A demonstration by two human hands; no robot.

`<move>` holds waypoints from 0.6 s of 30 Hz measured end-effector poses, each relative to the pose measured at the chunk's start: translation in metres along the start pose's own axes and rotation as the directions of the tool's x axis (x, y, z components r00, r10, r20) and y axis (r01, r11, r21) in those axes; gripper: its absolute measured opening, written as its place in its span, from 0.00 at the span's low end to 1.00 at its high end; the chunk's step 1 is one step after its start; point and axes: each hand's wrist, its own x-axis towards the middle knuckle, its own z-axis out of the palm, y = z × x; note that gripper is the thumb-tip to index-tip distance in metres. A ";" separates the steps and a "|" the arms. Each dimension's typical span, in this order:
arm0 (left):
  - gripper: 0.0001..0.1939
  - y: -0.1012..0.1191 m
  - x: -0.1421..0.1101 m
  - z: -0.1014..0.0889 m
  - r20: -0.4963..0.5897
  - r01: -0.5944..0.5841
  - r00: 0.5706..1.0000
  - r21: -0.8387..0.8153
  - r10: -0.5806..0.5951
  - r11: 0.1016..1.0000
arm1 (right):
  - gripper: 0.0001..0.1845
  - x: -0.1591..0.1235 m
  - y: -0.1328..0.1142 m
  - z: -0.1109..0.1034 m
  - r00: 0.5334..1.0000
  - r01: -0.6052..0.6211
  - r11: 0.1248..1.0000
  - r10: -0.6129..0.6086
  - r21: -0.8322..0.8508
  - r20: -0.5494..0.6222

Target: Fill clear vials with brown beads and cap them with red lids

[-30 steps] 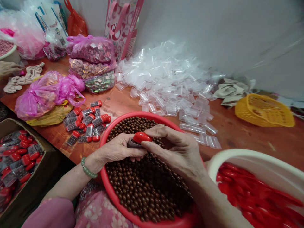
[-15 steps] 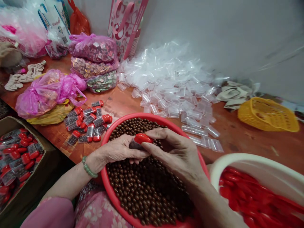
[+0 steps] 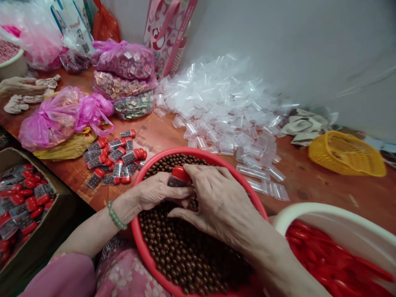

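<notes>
Over the red basin (image 3: pixel 135 235) of round brown chocolate balls (image 3: pixel 176 251), my left hand (image 3: pixel 157 192) is closed around a small clear container (image 3: pixel 177 181). Dark balls show through its wall, and a red cap (image 3: pixel 180 172) sits on its upper end. The fingertips of my right hand (image 3: pixel 221 200) rest against the cap's right side. Its thumb is spread away below, so that hand is open and does not grip the container. The container's lower part is hidden by my left fingers.
Capped containers (image 3: pixel 117 155) lie on the table beyond the basin; more fill a cardboard box (image 3: pixel 62 214). Clear empty tubes (image 3: pixel 216 115) are heaped by the wall. Right stand a white tub (image 3: pixel 291 212) of red caps and a yellow basket (image 3: pixel 346 159). Another person's hand (image 3: pixel 21 86) is far left.
My right thumb has come off the red cap and dropped lower, while the fingers moved onto its side. The container is more upright in my left hand. The other person's hand moved closer.
</notes>
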 end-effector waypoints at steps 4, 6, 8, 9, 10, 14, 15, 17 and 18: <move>0.24 -0.001 0.002 0.002 -0.038 0.034 0.999 -0.082 -0.038 0.996 | 0.35 0.003 -0.004 0.016 0.996 0.007 0.988 -0.021 -0.154 -0.089; 0.23 -0.001 0.002 0.004 -0.064 0.026 0.997 -0.082 -0.031 0.996 | 0.31 0.004 -0.003 0.022 0.987 0.015 0.988 -0.039 -0.153 -0.154; 0.24 -0.001 0.003 0.006 -0.074 0.021 0.997 -0.086 -0.027 0.996 | 0.29 0.004 -0.002 0.024 0.975 0.028 0.991 -0.056 -0.131 -0.215; 0.24 -0.001 0.003 0.007 -0.076 0.021 0.997 -0.095 -0.028 0.995 | 0.28 0.004 -0.001 0.025 0.969 0.034 0.992 -0.063 -0.124 -0.238; 0.25 -0.001 0.003 0.008 -0.076 0.022 0.997 -0.106 -0.031 0.994 | 0.27 0.004 -0.001 0.025 0.965 0.038 0.992 -0.069 -0.122 -0.254; 0.25 -0.003 0.003 0.011 -0.081 0.025 0.996 -0.123 -0.035 0.992 | 0.25 0.001 -0.003 0.024 0.951 0.068 0.989 -0.104 -0.133 -0.290; 0.25 -0.005 0.003 0.011 -0.082 0.024 0.996 -0.124 -0.034 0.992 | 0.24 0.000 -0.003 0.024 0.949 0.073 0.988 -0.111 -0.135 -0.296; 0.25 -0.006 0.003 0.012 -0.074 0.015 0.997 -0.129 -0.025 0.992 | 0.24 0.000 -0.004 0.025 0.947 0.075 0.988 -0.114 -0.138 -0.300; 0.25 -0.007 0.003 0.012 -0.060 0.008 0.998 -0.126 -0.016 0.992 | 0.25 0.000 -0.003 0.025 0.949 0.072 0.988 -0.110 -0.134 -0.296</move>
